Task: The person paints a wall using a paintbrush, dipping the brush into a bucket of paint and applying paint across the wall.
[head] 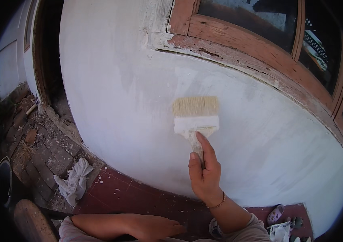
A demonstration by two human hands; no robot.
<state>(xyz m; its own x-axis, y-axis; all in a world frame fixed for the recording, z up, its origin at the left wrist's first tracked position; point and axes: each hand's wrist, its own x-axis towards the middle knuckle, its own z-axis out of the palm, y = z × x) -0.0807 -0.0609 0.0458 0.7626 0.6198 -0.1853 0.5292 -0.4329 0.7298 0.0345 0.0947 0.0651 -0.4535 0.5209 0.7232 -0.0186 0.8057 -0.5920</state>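
My right hand (pixel 206 178) is shut around the handle of a wide, flat paintbrush (pixel 196 122). The brush has pale bristles pointing up and a whitish coating over its ferrule and handle. Behind it stands a white-painted wall (pixel 123 121) with uneven greyish patches. Whether the bristles touch the wall I cannot tell. My left hand (pixel 156 227) lies low in front of my body, back upward. Nothing shows in it, but its palm is hidden.
A weathered wooden window frame (pixel 250 36) with chipped edges crosses the upper right. Below lies a paint-spotted red floor (pixel 129 196). At left are a crumpled white cloth (pixel 76 181), broken paving (pixel 44 157) and a dark doorway (pixel 49 54). A patterned clog (pixel 275 214) sits lower right.
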